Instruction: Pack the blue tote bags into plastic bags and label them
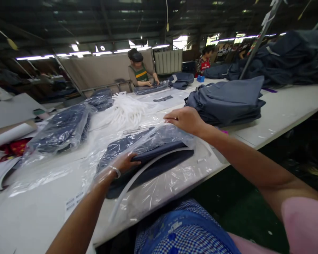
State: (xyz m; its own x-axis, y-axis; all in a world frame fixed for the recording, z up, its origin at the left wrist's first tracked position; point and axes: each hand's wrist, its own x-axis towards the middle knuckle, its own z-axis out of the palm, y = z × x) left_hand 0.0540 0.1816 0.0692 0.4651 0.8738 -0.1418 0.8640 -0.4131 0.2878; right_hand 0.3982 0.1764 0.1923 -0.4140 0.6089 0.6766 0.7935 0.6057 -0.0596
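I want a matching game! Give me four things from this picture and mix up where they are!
Things:
1. Thin silvery bracelet
2. Tangled heap of thin white strips
3. Dark blue-grey stack of folded cloth
4. Bare right hand

Places:
A. On the white table, right of the strips
B. Pinching a clear plastic bag
C. Around the left wrist
D. On the table, left of the stack

Pairs: 1-C, 2-D, 3-A, 4-B

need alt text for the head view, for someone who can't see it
A person's left hand touches folded dark blue fabric partly covered by a clear plastic bag on a white table, while the right hand holds the bag. Beyond are white strips and stacked dark blue fabric; a co-worker handles a plastic-wrapped bundle.
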